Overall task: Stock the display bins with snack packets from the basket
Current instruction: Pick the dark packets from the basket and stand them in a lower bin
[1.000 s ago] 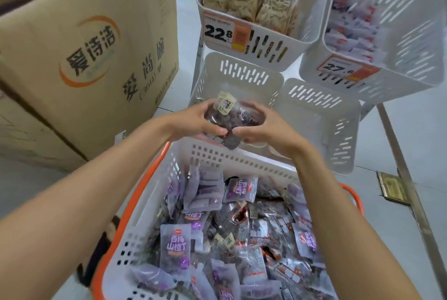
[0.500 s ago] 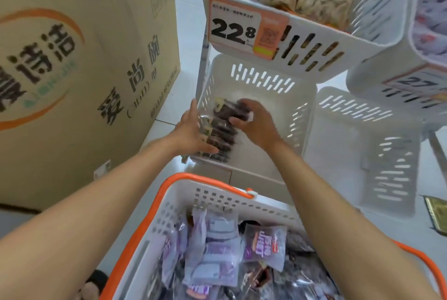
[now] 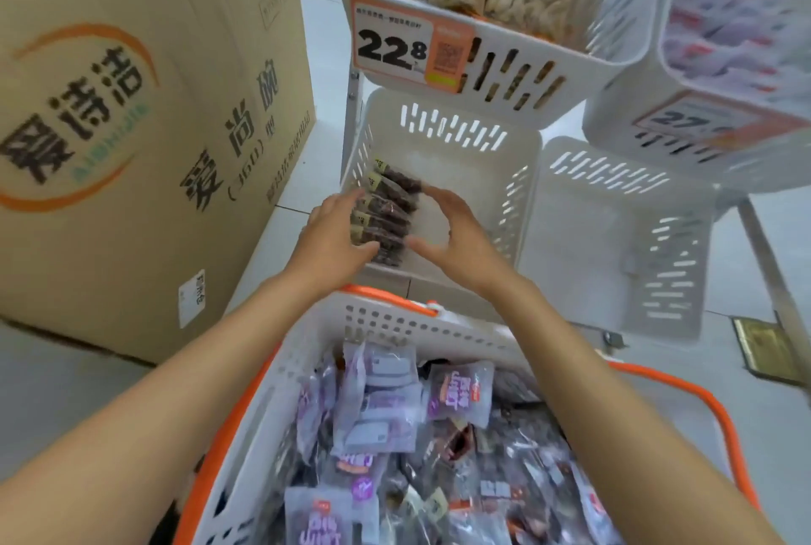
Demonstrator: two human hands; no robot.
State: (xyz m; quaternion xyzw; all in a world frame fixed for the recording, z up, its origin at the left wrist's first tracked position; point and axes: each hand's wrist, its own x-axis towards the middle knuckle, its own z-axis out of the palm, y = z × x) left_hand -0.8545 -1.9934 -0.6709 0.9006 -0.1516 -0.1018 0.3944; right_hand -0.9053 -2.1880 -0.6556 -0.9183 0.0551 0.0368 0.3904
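A row of dark snack packets (image 3: 390,206) was seen stacked against the left wall of the lower display bin (image 3: 456,136). The left hand (image 3: 333,237) was laid along the row's near left side, fingers fairly straight and thumb touching the nearest packet, with nothing clasped. The right hand (image 3: 461,241) was held spread in an open curve just beside the row's right side, gripping nothing; contact could not be told. The basket (image 3: 386,318), filled with purple packets (image 3: 377,408), was set just below the bin.
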